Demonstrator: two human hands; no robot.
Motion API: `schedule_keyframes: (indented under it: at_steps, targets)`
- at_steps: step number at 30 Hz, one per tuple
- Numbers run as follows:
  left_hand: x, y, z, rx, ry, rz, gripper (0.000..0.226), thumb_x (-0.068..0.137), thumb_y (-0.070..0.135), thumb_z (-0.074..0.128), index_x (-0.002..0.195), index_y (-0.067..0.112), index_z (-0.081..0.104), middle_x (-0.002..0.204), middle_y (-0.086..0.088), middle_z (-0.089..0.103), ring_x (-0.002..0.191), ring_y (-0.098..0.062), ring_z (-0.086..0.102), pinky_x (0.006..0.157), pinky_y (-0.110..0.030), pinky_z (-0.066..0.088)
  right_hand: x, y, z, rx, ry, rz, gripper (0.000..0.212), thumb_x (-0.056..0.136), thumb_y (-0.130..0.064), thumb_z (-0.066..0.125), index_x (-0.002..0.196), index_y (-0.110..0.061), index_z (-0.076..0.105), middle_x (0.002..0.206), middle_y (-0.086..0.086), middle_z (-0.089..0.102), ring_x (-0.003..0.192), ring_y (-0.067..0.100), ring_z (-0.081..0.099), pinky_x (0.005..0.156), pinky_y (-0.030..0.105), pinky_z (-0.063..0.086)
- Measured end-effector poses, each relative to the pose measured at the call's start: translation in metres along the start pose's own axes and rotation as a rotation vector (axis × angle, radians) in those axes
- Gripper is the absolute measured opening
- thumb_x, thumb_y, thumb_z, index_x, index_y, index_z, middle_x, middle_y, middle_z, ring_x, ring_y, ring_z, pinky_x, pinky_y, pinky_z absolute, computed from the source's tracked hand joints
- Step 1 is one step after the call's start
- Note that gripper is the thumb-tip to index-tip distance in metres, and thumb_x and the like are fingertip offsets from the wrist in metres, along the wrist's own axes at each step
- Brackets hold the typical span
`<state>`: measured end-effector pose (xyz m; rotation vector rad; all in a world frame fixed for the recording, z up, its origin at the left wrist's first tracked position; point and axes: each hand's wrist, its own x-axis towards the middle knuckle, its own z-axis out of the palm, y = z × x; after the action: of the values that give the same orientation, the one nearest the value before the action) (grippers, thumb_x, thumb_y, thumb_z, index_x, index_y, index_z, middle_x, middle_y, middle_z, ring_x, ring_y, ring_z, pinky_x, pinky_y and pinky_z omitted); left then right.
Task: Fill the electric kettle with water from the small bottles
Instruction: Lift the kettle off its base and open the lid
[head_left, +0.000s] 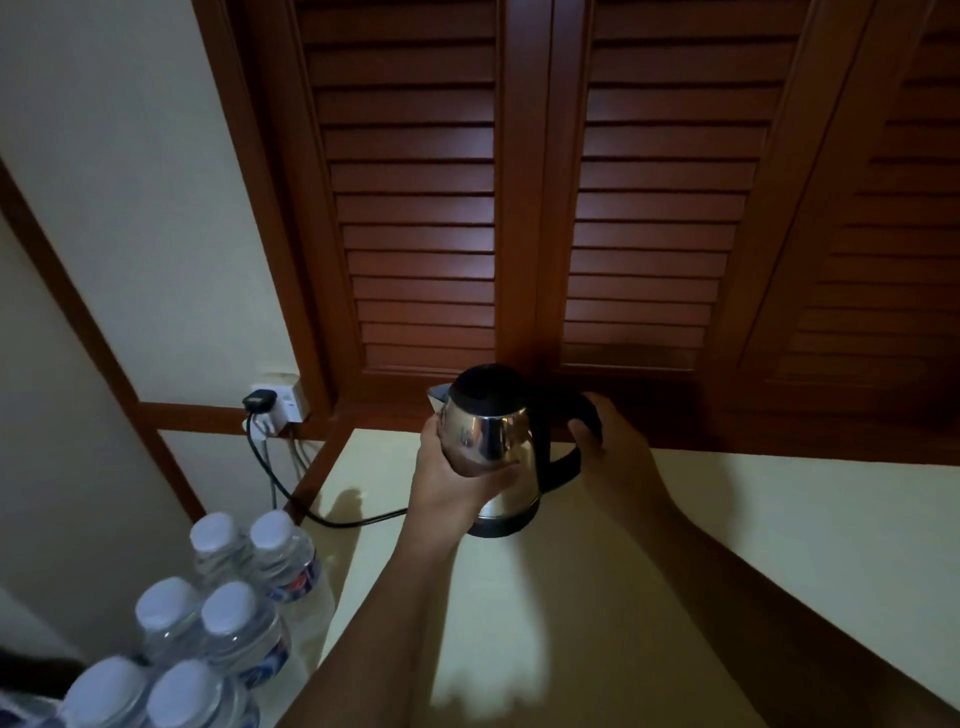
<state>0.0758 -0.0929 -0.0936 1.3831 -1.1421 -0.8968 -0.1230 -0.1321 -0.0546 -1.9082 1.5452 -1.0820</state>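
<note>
Two hands hold the shiny steel electric kettle (491, 434) between them, low over the pale desk (753, 525): the left hand (449, 475) wraps its body, the right hand (618, 441) grips its black handle (558, 462). I would open the lid (485, 387) first; the capped clear small bottles (228, 613) stand beside the left forearm.

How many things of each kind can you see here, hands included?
Water bottles: 6 in view
Electric kettle: 1
Wall socket: 1
Plug: 1
Hands: 2 (left hand, right hand)
Total: 11
</note>
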Motion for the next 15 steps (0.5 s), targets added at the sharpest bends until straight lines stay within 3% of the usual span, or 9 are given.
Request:
schedule_keyframes:
  at_steps: [3,6,9,12,15]
  targets:
    - [0.004,0.000,0.003,-0.003,0.038,0.018,0.110,0.055,0.030,0.104,0.145,0.040,0.040,0.134,0.011,0.063,0.121,-0.013,0.064,0.097,-0.035,0.059,0.005,0.001,-0.002,-0.004,0.004,-0.004,0.040,0.104,-0.027,0.049,0.142,-0.020,0.047,0.129,0.004,0.063,0.119,0.022,0.058,0.090,0.024,0.037]
    - [0.002,0.008,0.006,0.007,0.065,0.051,0.108,0.056,0.023,0.103,0.143,0.036,0.040,0.132,0.010,0.064,0.120,-0.009,0.064,0.088,-0.023,0.056,0.002,-0.002,-0.011,0.013,0.024,-0.041,0.039,0.103,-0.028,0.049,0.142,-0.022,0.047,0.125,0.001,0.063,0.114,0.018,0.060,0.090,0.025,0.040]
    - [-0.009,0.028,0.010,0.023,0.077,0.098,0.106,0.057,0.023,0.103,0.140,0.039,0.037,0.132,0.012,0.062,0.118,-0.007,0.063,0.082,-0.015,0.052,-0.006,-0.010,-0.030,0.045,0.052,-0.111,0.038,0.103,-0.031,0.050,0.141,-0.025,0.049,0.125,-0.006,0.062,0.114,0.009,0.057,0.093,0.022,0.040]
    - [-0.034,0.050,0.014,0.014,0.074,0.148,0.108,0.059,0.018,0.102,0.143,0.034,0.036,0.128,0.015,0.062,0.108,0.007,0.063,0.075,-0.007,0.052,-0.024,-0.018,-0.056,0.066,0.077,-0.188,0.040,0.102,-0.038,0.049,0.140,-0.028,0.050,0.123,-0.010,0.063,0.112,0.004,0.057,0.094,0.022,0.043]
    - [-0.072,0.058,0.017,0.001,0.045,0.175,0.101,0.059,0.019,0.102,0.134,0.042,0.038,0.125,0.020,0.063,0.108,0.011,0.064,0.080,-0.008,0.054,-0.058,-0.022,-0.082,0.074,0.076,-0.236,0.036,0.101,-0.041,0.048,0.137,-0.036,0.051,0.117,-0.022,0.062,0.110,-0.009,0.056,0.093,0.015,0.043]
